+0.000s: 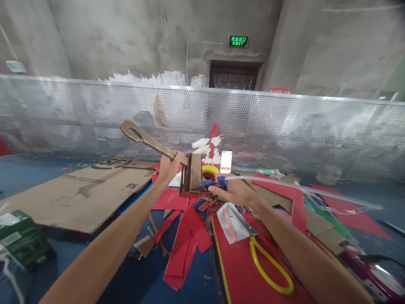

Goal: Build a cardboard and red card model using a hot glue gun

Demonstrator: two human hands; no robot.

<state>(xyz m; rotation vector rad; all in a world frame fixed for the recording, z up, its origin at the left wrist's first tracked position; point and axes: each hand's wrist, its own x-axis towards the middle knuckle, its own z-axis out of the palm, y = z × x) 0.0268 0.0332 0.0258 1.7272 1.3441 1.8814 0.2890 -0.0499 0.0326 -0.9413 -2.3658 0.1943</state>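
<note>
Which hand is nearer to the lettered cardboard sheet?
Left. The left hand is just past the right edge of the sheet; the right hand, on the blue glue gun, is farther off to the right.

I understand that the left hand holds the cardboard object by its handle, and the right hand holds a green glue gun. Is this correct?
The head view shows the right hand holds a blue glue gun, not a green one; the left hand does hold the cardboard object by its handle.
</note>
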